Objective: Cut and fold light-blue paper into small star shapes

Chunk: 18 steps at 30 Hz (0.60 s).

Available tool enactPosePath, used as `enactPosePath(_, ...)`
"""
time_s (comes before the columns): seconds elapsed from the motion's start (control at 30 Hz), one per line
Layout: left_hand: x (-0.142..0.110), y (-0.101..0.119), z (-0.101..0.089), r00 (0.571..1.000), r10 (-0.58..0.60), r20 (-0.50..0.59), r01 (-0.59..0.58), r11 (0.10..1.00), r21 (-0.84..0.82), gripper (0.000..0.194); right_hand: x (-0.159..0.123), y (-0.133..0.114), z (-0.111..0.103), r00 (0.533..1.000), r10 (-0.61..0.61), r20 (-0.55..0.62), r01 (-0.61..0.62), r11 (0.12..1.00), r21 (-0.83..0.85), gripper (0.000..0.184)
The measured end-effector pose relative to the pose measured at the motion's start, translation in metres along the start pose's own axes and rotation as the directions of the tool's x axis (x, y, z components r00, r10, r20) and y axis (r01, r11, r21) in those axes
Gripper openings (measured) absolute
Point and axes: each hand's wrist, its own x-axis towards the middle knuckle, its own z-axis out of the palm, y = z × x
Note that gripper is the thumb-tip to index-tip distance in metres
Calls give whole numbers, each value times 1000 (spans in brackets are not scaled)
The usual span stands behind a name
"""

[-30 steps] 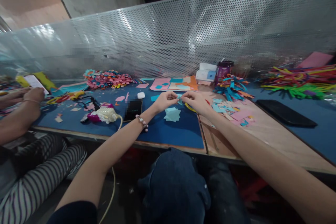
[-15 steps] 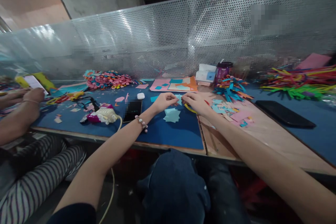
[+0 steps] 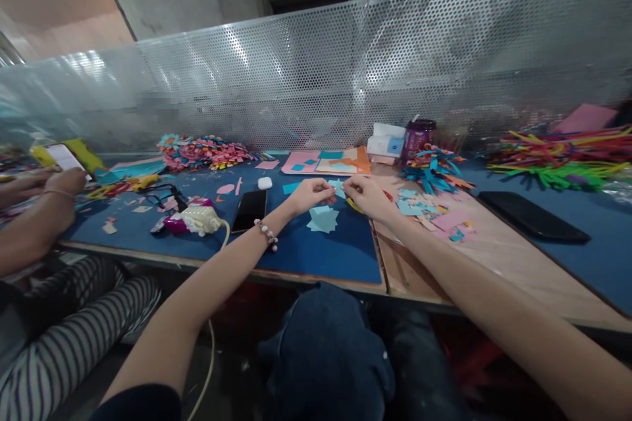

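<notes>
Between my two hands is a small light-blue piece of paper (image 3: 338, 188), pinched from both sides. My left hand (image 3: 312, 195), with a beaded bracelet at the wrist, has its fingertips closed on the left edge. My right hand (image 3: 366, 196) grips the right edge, thumb and forefinger together. Just below them on the blue mat lies a stack of light-blue paper pieces with pointed edges (image 3: 322, 219). Yellow scissor-like handles (image 3: 353, 204) show partly under my right hand, mostly hidden. A teal sheet (image 3: 291, 189) lies beside my left hand.
A phone (image 3: 250, 210), a white earbud case (image 3: 264, 182) and a glue gun (image 3: 195, 217) with a cord lie left. Coloured paper sheets (image 3: 291, 161) lie behind. Paper scraps (image 3: 419, 204) and a black phone-like slab (image 3: 533, 216) are right. A co-worker's hand (image 3: 69, 181) holds a phone.
Both hands stay nearly in place on the light-blue paper, with small shifts of the fingers. The view has tilted very slightly.
</notes>
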Motion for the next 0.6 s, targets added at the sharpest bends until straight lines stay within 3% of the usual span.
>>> enactPosePath(0.33,0,3,-3,997,61,-38,-59,997,44,30,-2,-9,-3,997,75,20,-76,994,77,28)
enactPosePath(0.47,1,3,-3,998,42,-44,-41,999,23,34,-3,-11,-1,1000,5,-23,-4,997,81,27)
enactPosePath(0.6,1,4,-1,993,-116,-37,110,985,-132,47,-2,-11,0,976,-138,-166,121,986,-111,21)
